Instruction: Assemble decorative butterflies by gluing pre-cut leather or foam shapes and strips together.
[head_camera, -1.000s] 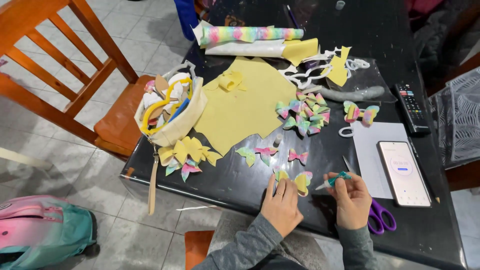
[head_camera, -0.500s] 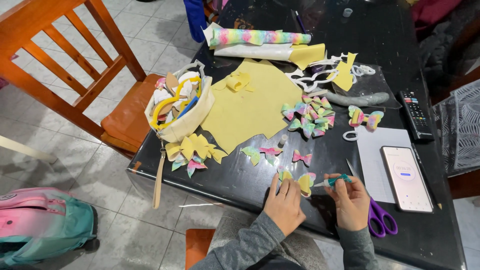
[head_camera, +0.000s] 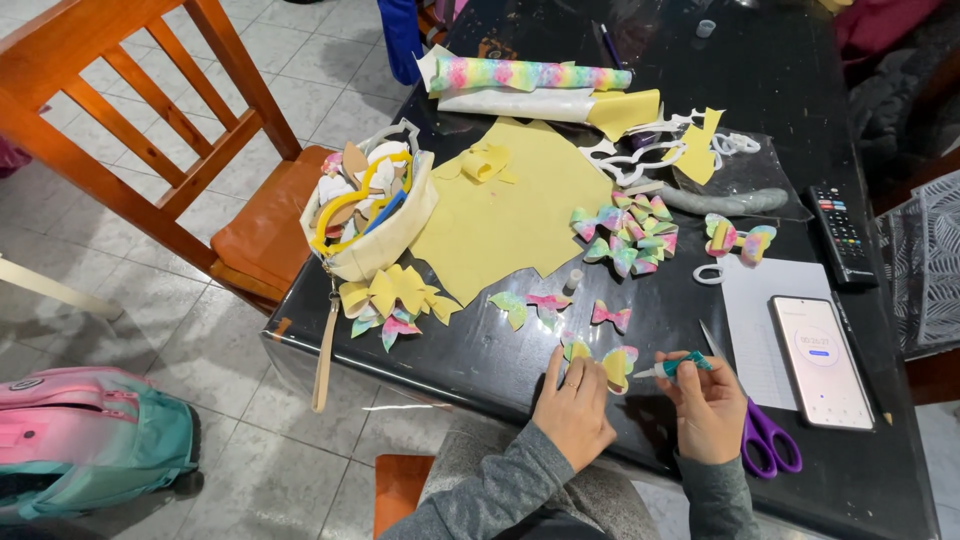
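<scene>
Left hand (head_camera: 573, 412): flat on the counter, fingers pressing down on the small bow piece; grasping nothing.
Right hand (head_camera: 712, 408): wrapped tight around a little glue tube, tip aimed left at the bow piece.
Glue tube (head_camera: 672, 368): small, green with a pale tip, lying sideways in the right hand, tip just beside the bow piece.
Bow piece (head_camera: 610, 362): rainbow and yellow, lying flat near the front edge of the counter, under the left fingers.
Counter (head_camera: 500, 360): black and shiny, holding all the craft things.
Loose bows (head_camera: 545, 305): three little rainbow ones in a row, just past the hands.
Bow pile (head_camera: 628, 235): many rainbow bows heaped in the middle, beside the yellow sheet.
Yellow sheet (head_camera: 510, 215): big, flat, with cut edges, in the middle of the counter.
Yellow bows (head_camera: 395, 298): a bunch near the left edge, below the pouch.
Pouch (head_camera: 375, 205): cream, open, full of paper shapes, at the left edge, strap hanging down.
Rainbow roll (head_camera: 530, 75): lying at the far side, touching a white roll.
Scissors (head_camera: 765, 435): purple handles, just right of the right hand.
Phone (head_camera: 820, 360): screen lit, resting partly on a white sheet, on the right.
Remote (head_camera: 838, 232): black, beyond the phone.
Chair (head_camera: 150, 150): wooden, orange seat, left of the counter.
Backpack (head_camera: 90, 440): pink and green, on the tile floor.
</scene>
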